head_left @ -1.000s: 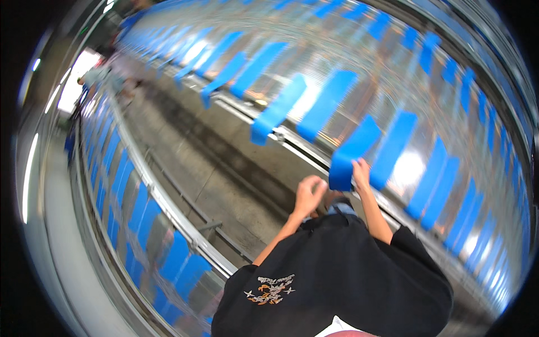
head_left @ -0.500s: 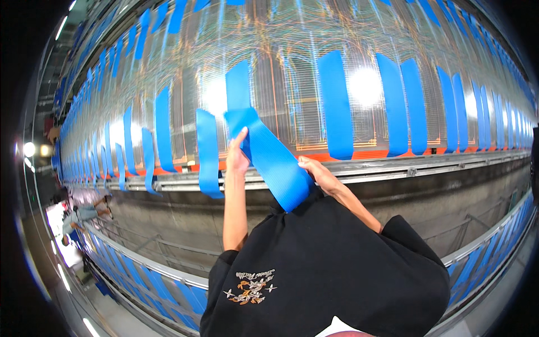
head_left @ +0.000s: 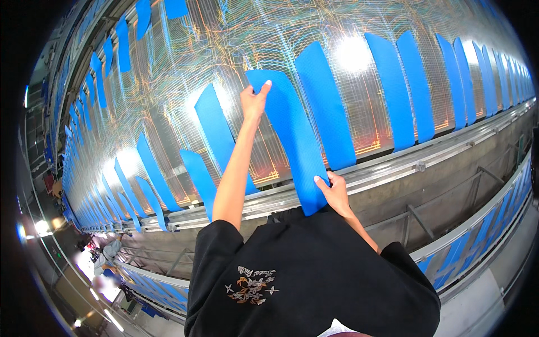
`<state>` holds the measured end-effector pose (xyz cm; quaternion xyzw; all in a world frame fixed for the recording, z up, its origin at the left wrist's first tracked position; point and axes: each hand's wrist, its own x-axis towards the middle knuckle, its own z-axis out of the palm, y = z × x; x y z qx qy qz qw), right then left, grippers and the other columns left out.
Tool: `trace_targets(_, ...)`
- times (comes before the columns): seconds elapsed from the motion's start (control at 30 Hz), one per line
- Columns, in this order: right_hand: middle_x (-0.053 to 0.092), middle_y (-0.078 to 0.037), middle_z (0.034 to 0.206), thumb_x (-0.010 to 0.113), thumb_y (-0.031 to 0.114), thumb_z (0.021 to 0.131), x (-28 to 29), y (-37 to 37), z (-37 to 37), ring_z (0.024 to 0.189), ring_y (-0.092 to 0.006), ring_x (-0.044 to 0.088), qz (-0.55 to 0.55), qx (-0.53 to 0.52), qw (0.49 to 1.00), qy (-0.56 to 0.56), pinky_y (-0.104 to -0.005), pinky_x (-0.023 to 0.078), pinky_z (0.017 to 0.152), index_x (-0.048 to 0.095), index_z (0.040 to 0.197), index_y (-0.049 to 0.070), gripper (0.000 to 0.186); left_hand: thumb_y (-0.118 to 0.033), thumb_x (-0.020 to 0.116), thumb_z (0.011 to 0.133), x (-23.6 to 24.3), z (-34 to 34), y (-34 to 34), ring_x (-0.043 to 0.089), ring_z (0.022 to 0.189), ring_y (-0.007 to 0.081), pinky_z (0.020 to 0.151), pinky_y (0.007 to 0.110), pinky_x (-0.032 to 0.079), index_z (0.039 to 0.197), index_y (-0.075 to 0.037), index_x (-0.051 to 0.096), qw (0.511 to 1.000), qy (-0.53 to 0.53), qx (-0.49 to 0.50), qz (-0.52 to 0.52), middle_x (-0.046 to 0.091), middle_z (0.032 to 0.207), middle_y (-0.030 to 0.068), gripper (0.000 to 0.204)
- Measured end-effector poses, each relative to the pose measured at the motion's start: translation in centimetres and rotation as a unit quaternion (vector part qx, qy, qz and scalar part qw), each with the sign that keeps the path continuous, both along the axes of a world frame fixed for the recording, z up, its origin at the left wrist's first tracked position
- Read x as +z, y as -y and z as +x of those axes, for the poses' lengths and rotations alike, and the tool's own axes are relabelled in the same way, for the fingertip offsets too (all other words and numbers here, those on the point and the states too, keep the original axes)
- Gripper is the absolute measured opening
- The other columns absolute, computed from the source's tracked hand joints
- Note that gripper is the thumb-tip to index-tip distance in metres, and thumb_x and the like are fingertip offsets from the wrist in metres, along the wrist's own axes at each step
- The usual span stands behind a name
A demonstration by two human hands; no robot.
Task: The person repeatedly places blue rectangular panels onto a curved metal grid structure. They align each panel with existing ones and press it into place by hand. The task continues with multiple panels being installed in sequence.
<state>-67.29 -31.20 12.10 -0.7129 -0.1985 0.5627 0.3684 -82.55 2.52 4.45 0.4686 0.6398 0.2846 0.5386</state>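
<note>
1. Head view: the left hand [head_left: 254, 101] grips the top end of a long blue strip [head_left: 292, 140]; the right hand [head_left: 332, 190] pinches its lower edge.
2. The strip lies against a sheet of fine threads [head_left: 224, 56], between neighbouring blue strips [head_left: 393, 90].
3. A metal rail [head_left: 426, 157] runs beneath; a black shirt [head_left: 303, 275] hides the strip's bottom.

A long blue strip [head_left: 292, 140] with a rounded top lies flat against the sheet of fine bright threads [head_left: 224, 45], leaning slightly to the left. Its top edge is pinched high up and its lower end is held near the metal rail [head_left: 393, 168].
</note>
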Motion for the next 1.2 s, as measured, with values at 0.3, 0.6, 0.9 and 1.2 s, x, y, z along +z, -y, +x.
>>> trace_targets(0.3, 0.060, -0.002, 0.066, 0.077, 0.022, 0.095, -3.6, -1.9, 0.5, 0.064, -0.0066, 0.046, -0.043, -0.023, 0.995, 0.085, -0.0326, 0.039, 0.056, 0.071, 0.088, -0.004, 0.027, -0.043, 0.089, 0.080, -5.2, 3.2, -3.4, 0.048, 0.123, 0.0321, 0.109, 0.052, 0.038, 0.092, 0.002, 0.079, 0.966, -0.215, -0.046, 0.138, 0.061, 0.126, 0.0102, 0.047)
trace_targets(0.6, 0.061, -0.001, 0.067, 0.077, 0.021, 0.095, -3.8, -3.3, 0.6, 0.064, -0.0056, 0.046, -0.055, -0.006, 0.996, 0.066, -0.0311, 0.040, 0.057, 0.072, 0.091, -0.003, 0.025, -0.043, 0.091, 0.078, -6.5, 3.4, -4.0, 0.047, 0.123, 0.0314, 0.110, 0.053, 0.034, 0.084, 0.001, 0.078, 0.968, -0.210, -0.011, 0.138, 0.059, 0.125, 0.0086, 0.046)
trace_targets(0.9, 0.059, 0.000, 0.066, 0.076, 0.020, 0.096, -3.9, -3.5, 0.8, 0.064, -0.0047, 0.046, -0.056, -0.016, 0.997, 0.060, -0.0305, 0.039, 0.056, 0.071, 0.088, -0.004, 0.026, -0.042, 0.090, 0.080, -6.0, 3.8, -3.7, 0.045, 0.123, 0.0293, 0.110, 0.046, 0.033, 0.083, -0.002, 0.077, 0.956, -0.260, -0.017, 0.135, 0.058, 0.123, 0.0053, 0.042)
trace_targets(1.2, 0.059, 0.001, 0.066, 0.076, 0.021, 0.096, -3.8, -3.6, 0.7, 0.064, -0.0044, 0.046, -0.059, -0.014, 0.996, 0.063, -0.0304, 0.039, 0.056, 0.071, 0.088, -0.004, 0.026, -0.043, 0.091, 0.078, -6.0, 4.3, -3.8, 0.046, 0.120, 0.0300, 0.109, 0.047, 0.035, 0.083, -0.001, 0.074, 0.955, -0.258, -0.001, 0.148, 0.059, 0.122, 0.0061, 0.046)
